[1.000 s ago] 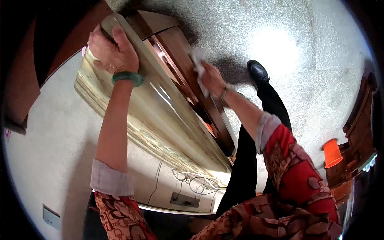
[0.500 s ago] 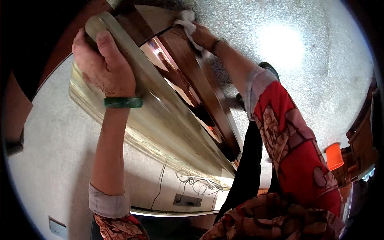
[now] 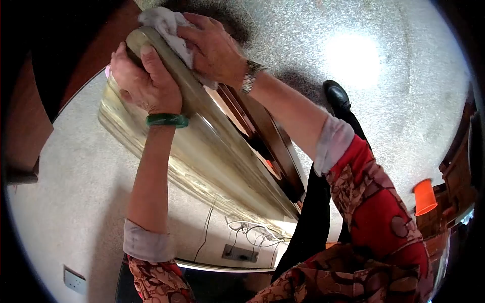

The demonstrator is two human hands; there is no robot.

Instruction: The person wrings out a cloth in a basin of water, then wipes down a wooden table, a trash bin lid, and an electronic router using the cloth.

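Observation:
A long cabinet with a glossy, streaked greenish-beige top (image 3: pixel 202 146) runs diagonally through the view, its dark brown wooden side (image 3: pixel 268 136) facing right. My left hand (image 3: pixel 146 81), above a green bangle, grips the rounded far end of the top, thumb on the surface and fingers over the edge. Beside it, my right hand (image 3: pixel 214 50) holds a white cloth (image 3: pixel 169 30) against the edge of the same end. A metal watch circles my right wrist.
Cables (image 3: pixel 252 232) and a socket strip (image 3: pixel 240 253) are on the wall below the cabinet. An orange bin (image 3: pixel 425 197) and wooden furniture stand at the right. A black shoe (image 3: pixel 336 96) rests on the speckled floor. Another wall socket (image 3: pixel 75 280) is at lower left.
My right hand has moved with the cloth from the brown side, up and left to the edge of the top. My left hand still grips the end and appears slightly further right.

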